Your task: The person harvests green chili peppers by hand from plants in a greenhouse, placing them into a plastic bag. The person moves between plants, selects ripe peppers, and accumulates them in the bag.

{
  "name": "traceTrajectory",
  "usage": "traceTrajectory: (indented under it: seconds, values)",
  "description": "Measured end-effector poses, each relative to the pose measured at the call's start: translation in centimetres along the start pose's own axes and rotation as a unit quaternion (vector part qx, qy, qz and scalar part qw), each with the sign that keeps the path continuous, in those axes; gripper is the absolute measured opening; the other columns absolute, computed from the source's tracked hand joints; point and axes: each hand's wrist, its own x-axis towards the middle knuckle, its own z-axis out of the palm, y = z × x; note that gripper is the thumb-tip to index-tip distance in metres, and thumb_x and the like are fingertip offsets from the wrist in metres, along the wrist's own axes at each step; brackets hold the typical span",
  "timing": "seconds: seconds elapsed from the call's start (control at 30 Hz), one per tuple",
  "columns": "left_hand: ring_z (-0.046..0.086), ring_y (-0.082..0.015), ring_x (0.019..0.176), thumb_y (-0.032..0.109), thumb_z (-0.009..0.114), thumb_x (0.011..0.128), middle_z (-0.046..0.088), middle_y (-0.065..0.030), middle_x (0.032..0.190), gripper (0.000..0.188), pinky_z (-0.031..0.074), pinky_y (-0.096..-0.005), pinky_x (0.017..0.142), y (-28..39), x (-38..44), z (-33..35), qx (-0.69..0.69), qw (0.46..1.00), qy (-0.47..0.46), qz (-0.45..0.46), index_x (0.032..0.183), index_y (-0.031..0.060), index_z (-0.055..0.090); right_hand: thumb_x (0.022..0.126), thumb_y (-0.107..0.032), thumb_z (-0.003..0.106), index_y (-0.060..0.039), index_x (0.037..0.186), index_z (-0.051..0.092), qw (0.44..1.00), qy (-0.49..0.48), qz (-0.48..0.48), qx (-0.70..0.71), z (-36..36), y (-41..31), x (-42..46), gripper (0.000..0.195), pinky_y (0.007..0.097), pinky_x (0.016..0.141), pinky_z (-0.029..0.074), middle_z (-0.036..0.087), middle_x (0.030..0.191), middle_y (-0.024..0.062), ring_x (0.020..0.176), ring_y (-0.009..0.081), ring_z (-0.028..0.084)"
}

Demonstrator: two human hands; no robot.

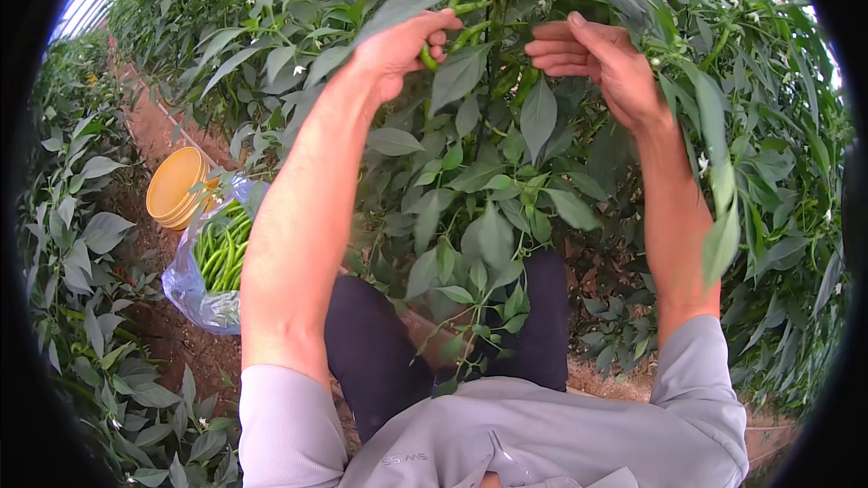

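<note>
In front of me stands a leafy chili pepper plant (498, 122) with slim green peppers among its leaves. My left hand (410, 47) has its fingers curled round a green chili pepper (428, 58), whose tip sticks out below them. Just right of that hand, another green pepper (470, 34) hangs close to the stem (500, 7). On the stem's other side is my right hand (597, 61), its fingers stretched out together and its thumb raised, with nothing visible in it. More peppers (505, 83) are partly hidden behind leaves between the hands.
Left of my left arm, a translucent blue plastic bag (186, 285) on the soil holds many picked green peppers (224, 247). Stacked yellow buckets (175, 186) lie beside it. Dense pepper plants (780, 149) crowd the right; another row (81, 271) borders the soil path at left.
</note>
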Motion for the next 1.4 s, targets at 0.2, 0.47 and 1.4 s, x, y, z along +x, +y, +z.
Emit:
traceTrajectory:
  seconds: [0.2,0.47,1.4]
  values:
    - [0.05,-0.0075,0.064,0.036,0.052,0.104,0.046,0.0052,0.065,0.044,0.048,-0.0283,0.071,2.9,-2.1,1.0,0.17,0.985,-0.021,-0.026,0.134,0.0044,0.057,0.103,-0.044,0.053,0.0047,0.123,0.066,0.998,-0.001,-0.008,-0.07,-1.5,0.7,0.1,0.054,0.0319,0.089,0.055,0.073,0.111,0.0153,0.099,0.0198,0.07]
    - [0.054,-0.0104,0.07,0.018,0.049,0.099,0.059,-0.0076,0.101,0.048,0.046,-0.0283,0.06,4.6,-0.2,1.4,0.266,0.963,-0.022,0.023,0.141,-0.0042,0.044,0.101,-0.043,0.057,0.0027,0.122,0.066,0.997,0.01,0.001,-0.07,-1.6,1.2,0.8,0.051,0.0311,0.086,0.053,0.072,0.112,0.0119,0.098,0.0183,0.068]
    - [0.044,-0.0098,0.052,0.022,0.06,0.099,0.05,0.0025,0.063,0.021,0.035,-0.0269,0.048,11.9,-9.1,1.3,0.241,0.944,0.212,0.078,0.104,0.0021,0.065,0.098,-0.035,0.06,-0.0065,0.116,0.063,0.997,-0.06,-0.025,-0.036,1.0,15.3,8.4,0.033,0.0393,0.076,0.053,0.069,0.097,0.0074,0.088,0.0199,0.064]
